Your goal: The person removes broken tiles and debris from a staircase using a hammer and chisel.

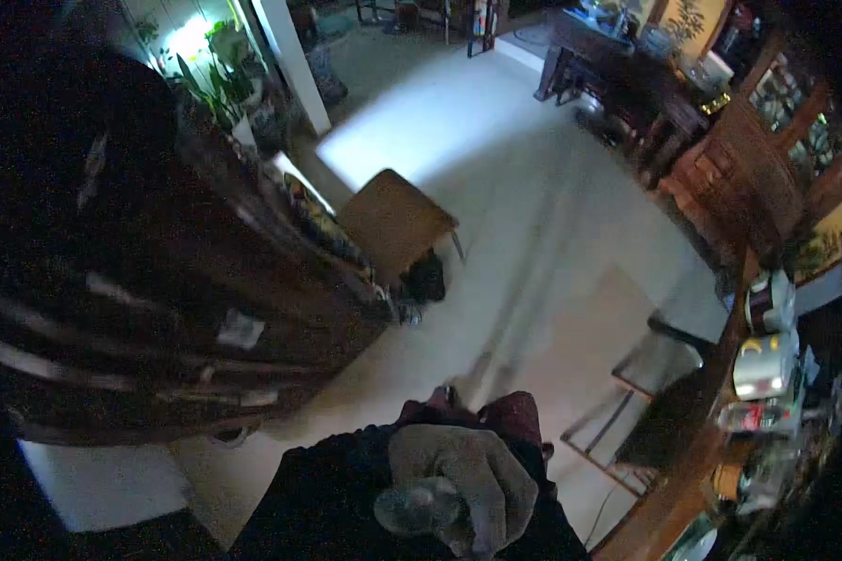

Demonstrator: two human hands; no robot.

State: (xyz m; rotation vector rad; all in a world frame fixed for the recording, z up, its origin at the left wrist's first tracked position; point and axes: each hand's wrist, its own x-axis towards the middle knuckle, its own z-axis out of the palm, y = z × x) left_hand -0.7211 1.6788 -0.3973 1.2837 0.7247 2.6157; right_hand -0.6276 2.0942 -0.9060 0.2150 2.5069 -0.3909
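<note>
At the bottom of the head view is my own body in dark clothing [337, 486]. A grey-beige, folded, cloth-like shape [500, 472] lies against its front. A pale, translucent, rounded shape [419, 506] sits low on that cloth, too blurred to name. Beyond it, two dark reddish shapes, perhaps footwear, stick out over the floor; the right one [513, 411] is larger. Neither my left hand nor my right hand can be made out, so anything they hold is hidden.
Brown-topped seat [393, 220] stands beside a long dark piece of furniture [243, 280] on the left. On the right, a chair [660, 360] stands by a wooden counter [730, 393] bearing a white appliance [765, 365] and a red-labelled bottle [751, 417]. Pale floor [533, 215] runs between.
</note>
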